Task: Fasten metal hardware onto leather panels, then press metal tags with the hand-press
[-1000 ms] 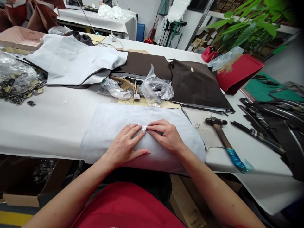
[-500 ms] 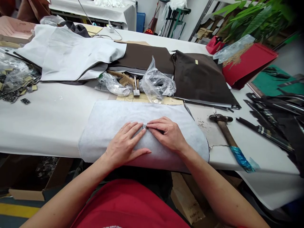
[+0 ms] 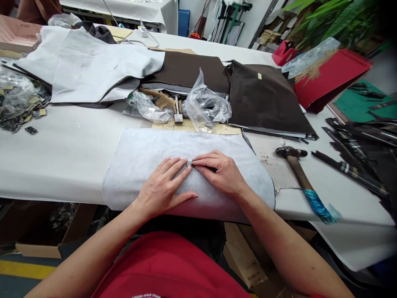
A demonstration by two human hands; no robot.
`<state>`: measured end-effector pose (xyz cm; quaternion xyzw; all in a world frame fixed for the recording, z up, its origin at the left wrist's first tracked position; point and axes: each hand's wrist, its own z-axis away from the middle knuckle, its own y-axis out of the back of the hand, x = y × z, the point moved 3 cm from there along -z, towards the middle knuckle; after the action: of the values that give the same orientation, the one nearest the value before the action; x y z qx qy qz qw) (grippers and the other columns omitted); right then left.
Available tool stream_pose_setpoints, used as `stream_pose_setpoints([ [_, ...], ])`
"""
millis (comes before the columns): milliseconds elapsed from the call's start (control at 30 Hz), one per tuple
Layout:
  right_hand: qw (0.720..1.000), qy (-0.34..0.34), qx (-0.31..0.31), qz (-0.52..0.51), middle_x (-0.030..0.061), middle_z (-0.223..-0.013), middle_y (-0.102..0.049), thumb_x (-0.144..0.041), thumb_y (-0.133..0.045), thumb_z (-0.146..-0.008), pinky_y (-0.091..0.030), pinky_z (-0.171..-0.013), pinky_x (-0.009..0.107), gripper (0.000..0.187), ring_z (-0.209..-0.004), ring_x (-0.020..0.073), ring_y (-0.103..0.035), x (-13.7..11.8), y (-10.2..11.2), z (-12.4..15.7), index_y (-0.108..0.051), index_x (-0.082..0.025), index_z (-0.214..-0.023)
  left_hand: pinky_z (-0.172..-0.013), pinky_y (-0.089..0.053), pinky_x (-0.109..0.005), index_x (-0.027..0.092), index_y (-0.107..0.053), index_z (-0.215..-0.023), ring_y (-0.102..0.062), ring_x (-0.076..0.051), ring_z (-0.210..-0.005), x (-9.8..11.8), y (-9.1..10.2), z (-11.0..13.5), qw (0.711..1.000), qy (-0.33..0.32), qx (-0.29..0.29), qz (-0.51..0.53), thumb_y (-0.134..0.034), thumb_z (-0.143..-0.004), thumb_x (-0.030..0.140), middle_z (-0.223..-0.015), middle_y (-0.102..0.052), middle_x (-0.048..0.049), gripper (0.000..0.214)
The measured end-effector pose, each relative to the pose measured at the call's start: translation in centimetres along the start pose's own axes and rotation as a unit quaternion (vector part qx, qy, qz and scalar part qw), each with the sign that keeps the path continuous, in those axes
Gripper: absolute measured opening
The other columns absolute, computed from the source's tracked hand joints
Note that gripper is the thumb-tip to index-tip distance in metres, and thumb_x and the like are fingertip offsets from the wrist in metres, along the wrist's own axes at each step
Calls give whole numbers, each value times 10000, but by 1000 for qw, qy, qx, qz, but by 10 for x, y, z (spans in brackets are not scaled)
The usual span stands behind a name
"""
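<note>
Together, left hand (image 3: 163,187), right hand (image 3: 221,174) pinch metal tag (image 3: 189,163) on grey felt (image 3: 145,174).

Work table (image 3: 58,165), white-covered. On it: pale grey fabric panel (image 3: 139,165), curved at one end; cardboard sheet (image 3: 192,128); dark brown leather sheets (image 3: 263,99); clear plastic bag (image 3: 206,105); hammer (image 3: 296,171), handle wrapped in blue; dark plaid-edged strips (image 3: 353,171); small metal pieces (image 3: 18,124), loose and bagged, far left
</note>
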<state>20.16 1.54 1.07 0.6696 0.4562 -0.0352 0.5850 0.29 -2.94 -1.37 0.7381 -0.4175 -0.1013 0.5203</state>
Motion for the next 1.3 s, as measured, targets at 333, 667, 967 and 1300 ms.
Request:
stream_pose_setpoints([
  [333, 997, 35, -10, 67, 8, -1190, -758, -148, -594, -966, -527, -956, 431, 278, -1034, 233, -666, -1, -5, 5, -782, -257, -1139, -1199, -408, -563, 154, -552, -1447, -500, -343, -1400, 0, -2, 1, 1000, 4, 4, 2, -606, -965, 539, -1481, -568, -161, 619],
  [667, 998, -12, -7, 59, 35, -1338, -694, -270, -625, -996, -498, -1051, 479, 324, -1196, 262, -617, -3, 0, 14, -711, -266, -1308, -1204, -393, -544, 110, -590, -1376, -491, -352, -1398, 3, -1, -3, 999, 12, -21, -25, -569, -976, 555, -1516, -522, -189, 599],
  [967, 993, -10, -41, 112, 56, -1440, -624, -296, -597, -1009, -441, -1129, 522, 368, -1390, 298, -515, -10, -4, 19, -671, -250, -1367, -1222, -331, -545, 110, -568, -1391, -454, -359, -1420, 4, -1, -5, 998, 14, -52, -32, -496, -1003, 579, -1537, -514, -155, 613],
  [1300, 979, -60, 100, 166, 182, -874, -780, -281, -676, -827, -556, -668, 440, 168, -718, 309, -749, 92, 72, -145, -810, -248, -733, -1064, -496, -437, 214, -689, -1212, -618, -276, -1230, 0, -13, -6, 995, -36, -19, -87, -533, -953, 633, -1443, -622, -79, 517],
])
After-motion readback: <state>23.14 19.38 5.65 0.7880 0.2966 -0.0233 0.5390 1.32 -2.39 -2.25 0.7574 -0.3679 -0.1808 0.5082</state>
